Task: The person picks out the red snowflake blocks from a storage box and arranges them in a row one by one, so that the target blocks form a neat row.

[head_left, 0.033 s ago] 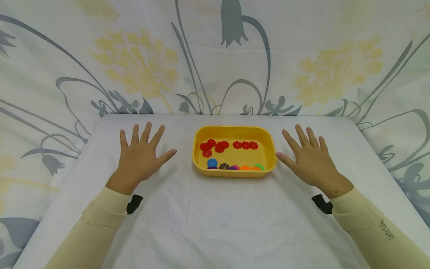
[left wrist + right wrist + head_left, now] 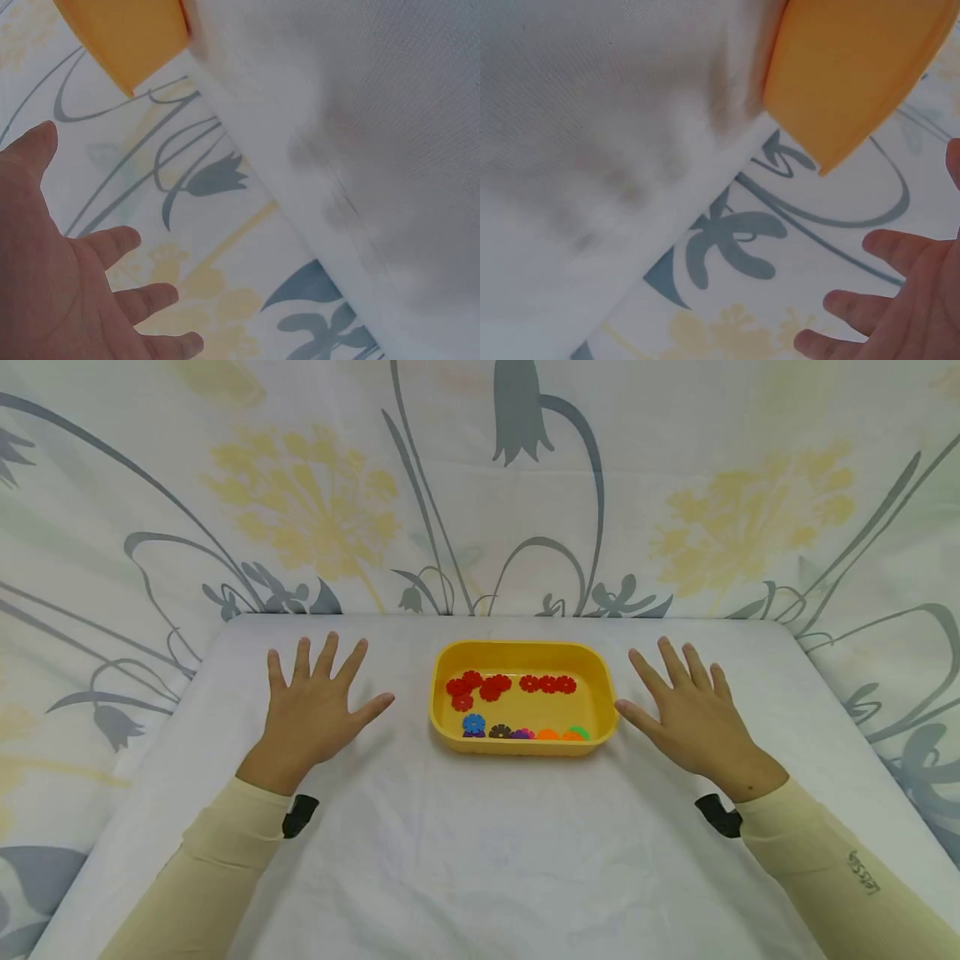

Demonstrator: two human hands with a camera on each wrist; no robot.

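Observation:
A yellow plastic tray (image 2: 517,747) sits on the white-covered table. Inside lie small flower-shaped discs: a red cluster (image 2: 489,692) toward the left and a row of three red discs (image 2: 548,684) toward the right. Along the near wall are a blue disc (image 2: 473,723), a dark brown disc (image 2: 500,731), and purple, pink, orange and green ones, partly hidden by the rim. My left hand (image 2: 309,714) is spread left of the tray, holding nothing. To the right, my right hand (image 2: 693,727) is spread too, its thumb tip close to the tray's rim; both palms face down.
White cloth (image 2: 480,860) covers the table in front of the tray. A flower-patterned curtain (image 2: 480,510) hangs behind the far edge and at both sides. Each wrist carries a black device (image 2: 301,816) at the sleeve's end.

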